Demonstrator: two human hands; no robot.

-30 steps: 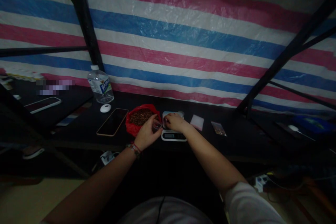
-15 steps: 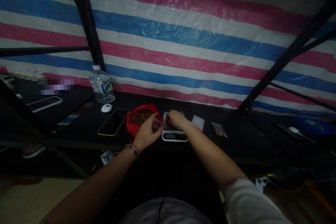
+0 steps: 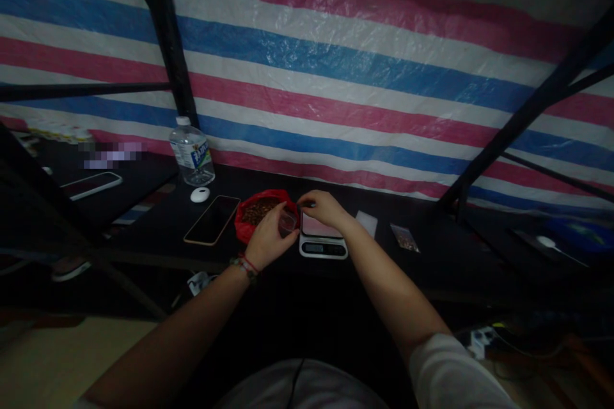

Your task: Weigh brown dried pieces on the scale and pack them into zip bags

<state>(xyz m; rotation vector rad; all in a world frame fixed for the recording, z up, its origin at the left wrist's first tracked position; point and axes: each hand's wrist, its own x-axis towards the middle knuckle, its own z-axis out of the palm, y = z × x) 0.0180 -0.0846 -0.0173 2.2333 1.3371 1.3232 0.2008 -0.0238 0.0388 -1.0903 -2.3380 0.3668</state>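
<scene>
My left hand [image 3: 267, 239] is closed around a small clear plastic cup [image 3: 288, 222], held between thumb and fingers at the right side of a red plastic bag [image 3: 244, 232]. The bag lies open, with small brown pieces [image 3: 259, 209] like beans or nuts inside. Just right of the cup stands a white digital scale [image 3: 323, 249] with a display at its front. Over the back left part of its plate is my right hand [image 3: 325, 208], thumb and fingertips pinched together. What the pinch holds, if anything, is too small and dark to make out.
A phone [image 3: 212, 220], a white rounded object [image 3: 200, 195] and a large clear bottle [image 3: 192, 153] stand left of the bag. Right of the scale lie a white packet [image 3: 366, 224] and a small clear bag [image 3: 405, 238]. Striped sheeting [image 3: 336, 77] hangs behind the black table.
My right hand has risen off the middle of the scale plate toward its back left edge, baring more plate. My left hand stays with the cup. The whole view has shifted slightly.
</scene>
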